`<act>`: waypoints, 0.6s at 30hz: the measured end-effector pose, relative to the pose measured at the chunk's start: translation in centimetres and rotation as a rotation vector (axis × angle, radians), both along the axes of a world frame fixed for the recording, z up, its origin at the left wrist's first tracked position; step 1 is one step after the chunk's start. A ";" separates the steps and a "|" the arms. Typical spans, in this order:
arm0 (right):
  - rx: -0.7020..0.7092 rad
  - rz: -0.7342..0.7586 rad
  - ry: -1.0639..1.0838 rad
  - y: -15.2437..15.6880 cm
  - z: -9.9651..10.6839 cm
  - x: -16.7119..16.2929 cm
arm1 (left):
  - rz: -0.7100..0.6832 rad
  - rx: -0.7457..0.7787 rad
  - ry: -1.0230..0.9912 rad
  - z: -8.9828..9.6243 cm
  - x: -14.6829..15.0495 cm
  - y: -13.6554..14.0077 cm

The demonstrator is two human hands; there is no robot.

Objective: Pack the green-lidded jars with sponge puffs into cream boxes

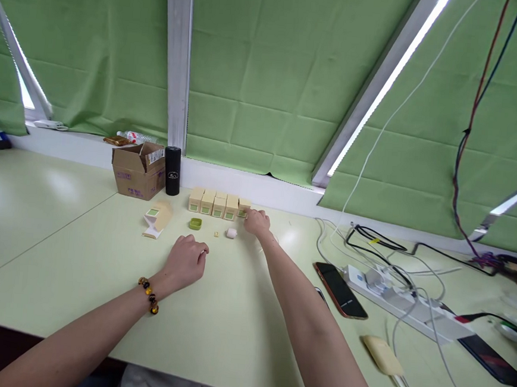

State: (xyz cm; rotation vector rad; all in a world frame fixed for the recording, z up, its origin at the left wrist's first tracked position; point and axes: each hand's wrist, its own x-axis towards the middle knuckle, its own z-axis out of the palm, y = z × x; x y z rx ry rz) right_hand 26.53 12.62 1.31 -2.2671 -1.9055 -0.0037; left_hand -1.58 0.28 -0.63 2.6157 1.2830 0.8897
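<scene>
The right hand (pixel 257 222), grip unclear, best handles the small beige cardboard end box (pixel 243 204) lightly; the left hand (pixel 184 261) curls, hold hidden.

The right hand (pixel 257 222) partly hid the rightmost beige cardboard box (pixel 244 205), whose square green label (pixel 242 213) seemed unreadably small.

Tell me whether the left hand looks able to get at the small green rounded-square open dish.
Likely yes: the left hand is just on the near side of the small green open dish, and only smooth pale tabletop shows between them.
</scene>
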 end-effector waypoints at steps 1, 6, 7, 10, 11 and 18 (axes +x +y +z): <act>-0.004 -0.001 0.001 0.1 0.0 -0.1 | 0.001 0.002 0.002 0.0 0.0 0.0; -0.011 0.011 0.007 0.3 0.0 -0.5 | 0.005 0.005 0.002 0.2 0.0 -0.2; -0.007 0.014 0.008 0.1 0.1 -0.6 | 0.005 0.008 0.001 0.2 0.0 -0.2; 0.038 0.009 0.006 -0.9 0.4 -0.9 | 0.002 0.019 0.009 0.2 0.0 -0.3; 0.066 0.002 0.004 -1.4 0.6 -1.1 | 0.001 0.021 0.016 0.3 0.1 -0.3; 0.224 0.022 0.004 -7.4 1.1 -3.8 | 0.007 0.023 0.051 0.1 0.1 -0.2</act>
